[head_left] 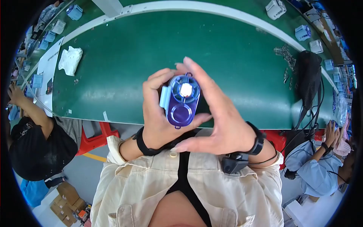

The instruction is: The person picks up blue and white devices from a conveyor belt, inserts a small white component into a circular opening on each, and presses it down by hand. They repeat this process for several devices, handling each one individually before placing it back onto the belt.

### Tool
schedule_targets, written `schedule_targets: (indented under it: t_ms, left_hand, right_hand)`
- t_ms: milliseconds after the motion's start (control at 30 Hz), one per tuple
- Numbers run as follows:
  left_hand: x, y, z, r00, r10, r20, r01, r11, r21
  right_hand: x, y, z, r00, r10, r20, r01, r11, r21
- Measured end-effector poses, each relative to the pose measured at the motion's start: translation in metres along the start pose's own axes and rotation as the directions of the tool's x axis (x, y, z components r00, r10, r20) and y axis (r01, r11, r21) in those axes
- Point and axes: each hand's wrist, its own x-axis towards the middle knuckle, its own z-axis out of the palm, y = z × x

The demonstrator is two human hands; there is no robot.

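A small oval blue-and-purple device (182, 102) is held up over the table's near edge, in front of my chest. Its upper round part shows a bright white spot inside a ring with spokes, and a purple circle sits below. A light blue piece sticks out on its left side. My left hand (155, 109) wraps round the device from the left and below, thumb reaching past its lower right. Curved along the right side, my right hand (223, 109) has its thumb and fingers wide apart. Its fingertips are near the device's top edge; whether they touch it I cannot tell.
The green table (234, 68) carries a crumpled white piece (70, 60) at left. At right lie small dark metal parts (286, 58) and a black bag (308, 75) with cables. Blue and white devices (302, 33) stand beyond the white rail. People sit on both sides.
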Motion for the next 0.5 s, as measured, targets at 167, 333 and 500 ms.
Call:
schedule_targets:
  t_ms: [167,333,500]
  left_hand:
    - [0.01,-0.014,0.007,0.996,0.09,-0.003,-0.09,0.996,-0.013]
    - [0.013,-0.008,0.006,0.997,0.034,-0.075,-0.033,0.999,0.003]
    - [0.016,-0.004,-0.002,0.998,0.027,-0.056,-0.026,0.999,0.021]
  right_hand:
    - [0.033,0.003,-0.029,0.999,0.031,0.011,-0.027,0.961,-0.274]
    - [0.093,0.036,-0.103,0.964,0.265,-0.028,-0.264,0.936,-0.233]
    - [0.175,0.085,-0.183,0.873,-0.17,-0.458,-0.286,0.582,-0.761]
